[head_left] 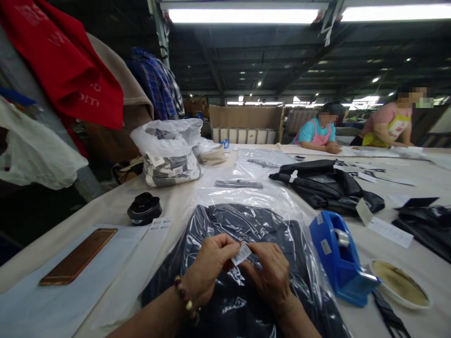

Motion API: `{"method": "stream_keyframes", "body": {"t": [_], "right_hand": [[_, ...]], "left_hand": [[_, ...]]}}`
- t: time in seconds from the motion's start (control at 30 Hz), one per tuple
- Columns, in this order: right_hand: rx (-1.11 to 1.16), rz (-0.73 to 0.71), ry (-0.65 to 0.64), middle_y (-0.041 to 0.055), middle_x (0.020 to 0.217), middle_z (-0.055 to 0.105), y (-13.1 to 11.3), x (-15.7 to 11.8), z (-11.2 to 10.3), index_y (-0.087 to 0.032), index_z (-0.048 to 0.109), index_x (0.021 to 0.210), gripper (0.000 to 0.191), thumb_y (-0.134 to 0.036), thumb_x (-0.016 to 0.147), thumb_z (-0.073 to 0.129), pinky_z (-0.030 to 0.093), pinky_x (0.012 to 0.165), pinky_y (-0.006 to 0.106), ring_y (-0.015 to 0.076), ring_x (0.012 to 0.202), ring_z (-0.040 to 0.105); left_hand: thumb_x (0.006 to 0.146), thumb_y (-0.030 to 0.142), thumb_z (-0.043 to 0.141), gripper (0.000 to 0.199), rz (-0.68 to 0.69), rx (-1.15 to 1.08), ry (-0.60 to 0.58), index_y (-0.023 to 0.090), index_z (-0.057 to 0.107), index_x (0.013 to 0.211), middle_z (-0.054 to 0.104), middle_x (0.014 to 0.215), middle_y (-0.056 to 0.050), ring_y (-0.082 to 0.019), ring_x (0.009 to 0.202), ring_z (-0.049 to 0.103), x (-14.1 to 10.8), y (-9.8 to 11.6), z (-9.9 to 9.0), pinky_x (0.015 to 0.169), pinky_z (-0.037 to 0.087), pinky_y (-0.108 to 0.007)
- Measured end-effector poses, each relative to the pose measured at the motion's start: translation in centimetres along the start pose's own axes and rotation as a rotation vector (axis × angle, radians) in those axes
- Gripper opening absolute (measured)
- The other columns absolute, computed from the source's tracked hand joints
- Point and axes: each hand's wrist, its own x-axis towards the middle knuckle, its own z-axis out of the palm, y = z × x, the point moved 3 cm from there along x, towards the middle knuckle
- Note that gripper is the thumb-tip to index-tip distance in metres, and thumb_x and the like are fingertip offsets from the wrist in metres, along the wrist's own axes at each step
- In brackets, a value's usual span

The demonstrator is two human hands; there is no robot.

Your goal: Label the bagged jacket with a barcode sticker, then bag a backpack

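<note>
Between my two hands is a small white printed label (242, 254), pinched at its left edge by my left hand (211, 263) and at its right edge by my right hand (269, 272). The print on it is too small to read. Beneath my hands lies a dark folded garment (243, 216) inside a clear plastic bag (225, 195), which has a dark printed strip near its far end. A beaded bracelet (186, 300) circles my left wrist. To the right of the bag stands a blue tape dispenser (338, 258).
A phone (79, 256) lies on white paper at the left, near a black roll-like object (144, 209). Beyond it sits a filled plastic bag (171, 159). Black garments (327, 185) and a round shallow dish (400, 284) are at right. Two people work across the table.
</note>
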Motion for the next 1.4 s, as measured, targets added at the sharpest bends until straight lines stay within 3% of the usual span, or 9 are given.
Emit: {"method": "stream_keyframes", "body": {"t": [0.1, 0.2, 0.3, 0.4, 0.57, 0.77, 1.03, 1.27, 1.4], "right_hand": [[-0.020, 0.046, -0.153, 0.0045, 0.071, 0.064, -0.1, 0.0, 0.7, -0.017, 0.058, 0.089, 0.018, -0.034, 0.084, 0.058, 0.043, 0.061, 0.033, 0.0181, 0.065, 0.058], [0.098, 0.139, -0.441, 0.0053, 0.079, 0.065, -0.3, -0.1, 1.7, -0.018, 0.062, 0.089, 0.021, -0.037, 0.083, 0.058, 0.045, 0.068, 0.035, 0.0201, 0.074, 0.059], [0.346, 0.211, -0.668, 0.0047, 0.101, 0.066, -0.8, -0.1, 2.0, -0.022, 0.064, 0.101, 0.024, -0.037, 0.083, 0.060, 0.046, 0.084, 0.034, 0.0204, 0.093, 0.060], [0.481, 0.218, -0.755, 0.0072, 0.121, 0.060, -1.1, 0.0, 1.9, -0.022, 0.058, 0.117, 0.039, -0.040, 0.083, 0.059, 0.043, 0.096, 0.037, 0.0242, 0.110, 0.056], [0.519, 0.234, -0.830, 0.0074, 0.128, 0.055, -0.7, -0.3, 2.1, -0.025, 0.053, 0.125, 0.048, -0.042, 0.081, 0.061, 0.040, 0.100, 0.041, 0.0265, 0.114, 0.053], [0.542, 0.342, -0.878, 0.0065, 0.130, 0.052, -0.2, -1.2, 2.4, -0.026, 0.052, 0.126, 0.058, -0.045, 0.074, 0.068, 0.037, 0.104, 0.041, 0.0271, 0.120, 0.049], [0.544, 0.335, -0.822, 0.0021, 0.128, 0.054, 0.3, -1.9, 2.1, -0.028, 0.051, 0.127, 0.059, -0.051, 0.074, 0.065, 0.036, 0.105, 0.034, 0.0224, 0.118, 0.051], [0.577, 0.215, -0.780, 0.0068, 0.126, 0.056, 0.6, -2.6, 3.4, -0.023, 0.051, 0.127, 0.059, -0.056, 0.079, 0.057, 0.039, 0.102, 0.033, 0.0226, 0.113, 0.055], [0.577, 0.206, -0.779, 0.0068, 0.126, 0.056, 0.8, -3.1, 3.9, -0.022, 0.049, 0.128, 0.059, -0.057, 0.080, 0.054, 0.038, 0.102, 0.032, 0.0218, 0.115, 0.054]], "left_hand": [[0.063, 0.043, 0.061, 0.029, 0.132, 0.150, 0.108, 0.016, 0.052, 0.057, 0.045, 0.055, 0.002, -0.010, 0.054, 0.036, 0.9, 0.3, -1.1, 0.054, 0.031, -0.023], [0.069, 0.043, 0.056, 0.029, 0.301, 0.368, 0.168, 0.016, 0.053, 0.058, 0.046, 0.057, 0.002, -0.011, 0.056, 0.038, 2.5, 1.8, -2.2, 0.055, 0.031, -0.024], [0.067, 0.041, 0.059, 0.027, 0.334, 0.451, 0.072, 0.016, 0.053, 0.056, 0.044, 0.054, 0.003, -0.011, 0.055, 0.036, 4.9, 3.5, -2.2, 0.054, 0.028, -0.024], [0.060, 0.037, 0.063, 0.024, 0.255, 0.396, -0.058, 0.016, 0.054, 0.054, 0.046, 0.052, 0.003, -0.010, 0.053, 0.037, 7.7, 3.8, -0.9, 0.052, 0.027, -0.022], [0.055, 0.037, 0.065, 0.024, 0.129, 0.317, -0.139, 0.016, 0.055, 0.053, 0.049, 0.049, 0.002, -0.010, 0.048, 0.042, 11.6, 0.4, 0.9, 0.048, 0.030, -0.021], [0.053, 0.037, 0.069, 0.025, 0.064, 0.287, -0.174, 0.015, 0.056, 0.053, 0.050, 0.048, 0.001, -0.009, 0.047, 0.043, 12.8, -3.5, -0.3, 0.047, 0.029, -0.020], [0.061, 0.037, 0.067, 0.025, 0.103, 0.314, -0.182, 0.015, 0.058, 0.057, 0.050, 0.050, 0.002, -0.008, 0.049, 0.041, 13.6, -3.5, -0.8, 0.048, 0.027, -0.020], [0.064, 0.029, 0.065, 0.017, 0.130, 0.409, -0.322, 0.014, 0.062, 0.057, 0.056, 0.055, 0.000, -0.010, 0.054, 0.045, 13.4, -3.5, -0.3, 0.052, 0.031, -0.021], [0.067, 0.026, 0.065, 0.015, 0.145, 0.492, -0.343, 0.014, 0.062, 0.057, 0.056, 0.056, 0.001, -0.010, 0.056, 0.046, 13.3, -3.6, -0.2, 0.053, 0.032, -0.021]]}}
